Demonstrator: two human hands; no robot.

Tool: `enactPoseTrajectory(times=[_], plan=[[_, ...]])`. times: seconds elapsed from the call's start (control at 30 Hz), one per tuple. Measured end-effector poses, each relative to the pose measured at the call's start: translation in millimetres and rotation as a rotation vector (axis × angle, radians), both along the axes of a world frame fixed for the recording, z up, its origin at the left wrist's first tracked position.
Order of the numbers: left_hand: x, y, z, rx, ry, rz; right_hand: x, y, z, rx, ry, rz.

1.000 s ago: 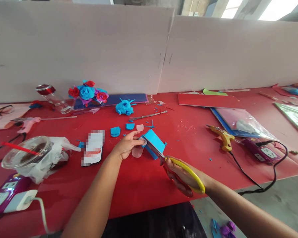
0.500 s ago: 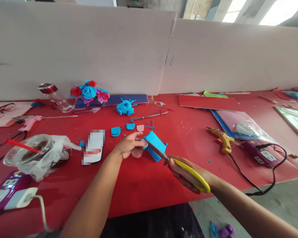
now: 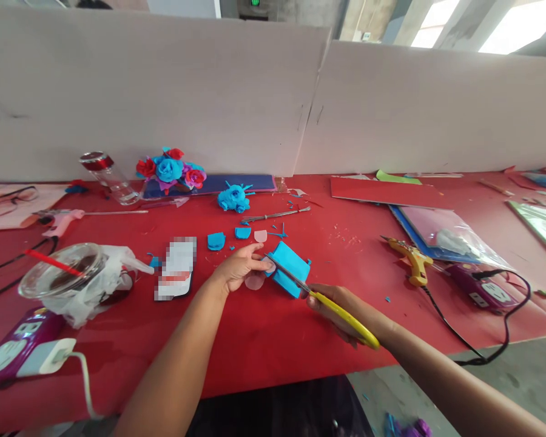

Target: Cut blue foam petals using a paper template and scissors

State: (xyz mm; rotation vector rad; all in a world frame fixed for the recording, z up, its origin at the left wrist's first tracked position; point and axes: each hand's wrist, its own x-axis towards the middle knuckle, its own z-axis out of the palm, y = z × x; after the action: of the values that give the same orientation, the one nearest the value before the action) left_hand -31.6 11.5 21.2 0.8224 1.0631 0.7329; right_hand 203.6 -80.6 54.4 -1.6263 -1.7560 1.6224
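Observation:
My left hand [image 3: 239, 267] pinches a folded blue foam sheet [image 3: 291, 270] together with a pale pink petal-shaped piece [image 3: 255, 281], held just above the red table [image 3: 264, 340]. My right hand [image 3: 341, 309] grips yellow-handled scissors [image 3: 332, 306]; their blades lie across the blue sheet's near edge, close to my left fingertips. Several cut blue petals [image 3: 216, 241] and one pale pink petal [image 3: 260, 235] lie on the table just beyond my left hand.
Foam roses [image 3: 169, 170], a blue flower [image 3: 233, 198], wire stems [image 3: 275, 214] and a glass jar [image 3: 107, 176] sit at the back. A yellow glue gun [image 3: 412, 258] with black cable lies right, a plastic cup in a bag [image 3: 70, 276] and power strip [image 3: 16, 352] left.
The scissors' blades have closed further along the blue sheet, and my right hand has dropped slightly. The camera has drifted a little, shifting everything rightward.

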Motion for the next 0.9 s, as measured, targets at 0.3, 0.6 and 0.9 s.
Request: enactPoseTrajectory(times=[0.3, 0.6, 0.9], plan=[[-2.9, 3.3, 5.2, 0.195, -0.131, 0.206, -11.5, 2.1, 12.5, 0.036, 0.308, -0.297], [-2.3, 9.4, 1.0, 0.015, -0.380, 0.510, -94.6, 70.2, -13.5, 0.239, 0.769, -0.505], [2.9, 0.8, 9.6, 0.097, -0.228, 0.350, -98.0, 97.7, -22.3, 0.214, 0.848, -0.493]])
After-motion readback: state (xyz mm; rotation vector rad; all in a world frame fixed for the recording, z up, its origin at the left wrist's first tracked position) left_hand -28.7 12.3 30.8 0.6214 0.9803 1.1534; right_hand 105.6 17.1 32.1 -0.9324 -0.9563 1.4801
